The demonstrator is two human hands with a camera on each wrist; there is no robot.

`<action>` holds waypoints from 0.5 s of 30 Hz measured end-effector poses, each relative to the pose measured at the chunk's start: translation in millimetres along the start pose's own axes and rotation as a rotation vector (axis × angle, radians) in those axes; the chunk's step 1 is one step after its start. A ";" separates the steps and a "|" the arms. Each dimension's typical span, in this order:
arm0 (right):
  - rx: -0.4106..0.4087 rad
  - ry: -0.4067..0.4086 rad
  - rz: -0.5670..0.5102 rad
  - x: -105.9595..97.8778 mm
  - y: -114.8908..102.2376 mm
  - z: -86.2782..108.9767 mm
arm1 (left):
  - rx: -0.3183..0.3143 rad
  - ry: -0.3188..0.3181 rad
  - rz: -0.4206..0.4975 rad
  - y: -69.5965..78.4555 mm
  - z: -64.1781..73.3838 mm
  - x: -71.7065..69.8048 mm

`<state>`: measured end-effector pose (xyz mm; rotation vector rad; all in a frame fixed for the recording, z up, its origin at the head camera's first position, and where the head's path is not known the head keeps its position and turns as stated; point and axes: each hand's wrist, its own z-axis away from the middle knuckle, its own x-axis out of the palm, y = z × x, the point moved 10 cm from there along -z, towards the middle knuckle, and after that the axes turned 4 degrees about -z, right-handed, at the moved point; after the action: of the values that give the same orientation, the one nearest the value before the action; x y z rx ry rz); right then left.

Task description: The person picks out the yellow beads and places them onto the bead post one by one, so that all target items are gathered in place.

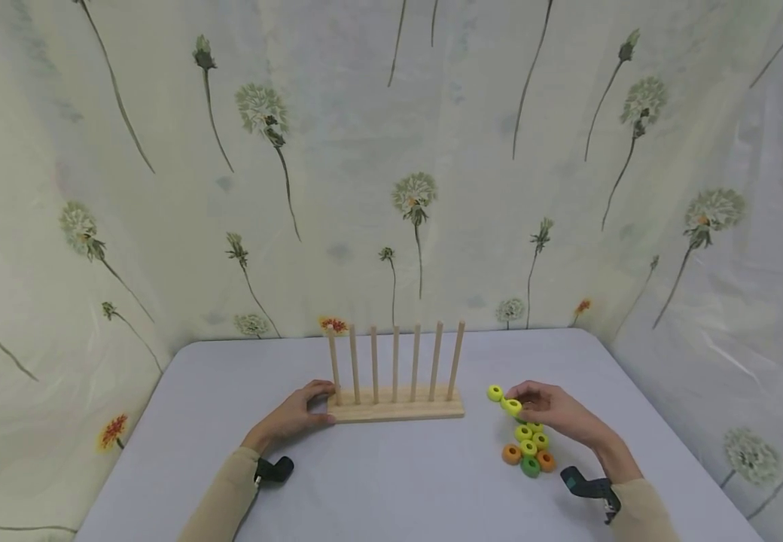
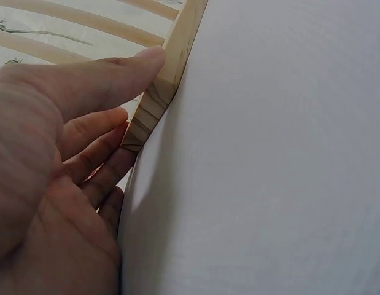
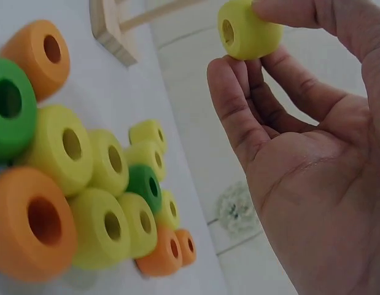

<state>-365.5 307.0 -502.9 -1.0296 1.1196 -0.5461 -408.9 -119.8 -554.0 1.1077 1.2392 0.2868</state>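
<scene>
A wooden peg stand [image 1: 398, 412], a flat base with several upright dowels in a row, stands on the table. My left hand [image 1: 297, 409] grips the base's left end; in the left wrist view the thumb [image 2: 122, 83] lies on its edge and the other fingers are round the end. My right hand [image 1: 561, 412] pinches a yellow bead [image 3: 257, 34] with a hole through it, raised above the other beads in the right wrist view. Near that hand lie more beads: yellow [image 1: 523, 433], orange [image 1: 511, 454] and green [image 1: 530, 467], some partly hidden by the hand.
A white-covered table [image 1: 398, 482] carries everything. Behind it and at both sides hangs a cloth [image 1: 357, 188] printed with dandelions. One yellow bead [image 1: 495, 392] lies at the far end of the group, between the stand and my right hand.
</scene>
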 end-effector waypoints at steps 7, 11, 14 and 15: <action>-0.039 -0.035 0.002 20.0 -16.3 -7.4 | -0.008 0.003 -0.007 -0.4 -0.2 -0.6; -0.061 -0.008 0.014 25.3 -26.3 -9.9 | -0.013 0.004 -0.012 -0.1 0.7 -0.3; -0.073 0.051 0.036 25.5 -35.9 -10.9 | -0.015 0.005 -0.015 0.0 0.7 0.0; -0.073 0.076 0.044 25.2 -39.2 -10.8 | -0.015 0.005 -0.015 0.0 0.7 0.1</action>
<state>-361.0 264.7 -480.9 -1.0519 1.2343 -0.5163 -408.3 -120.1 -554.1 1.0845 1.2476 0.2872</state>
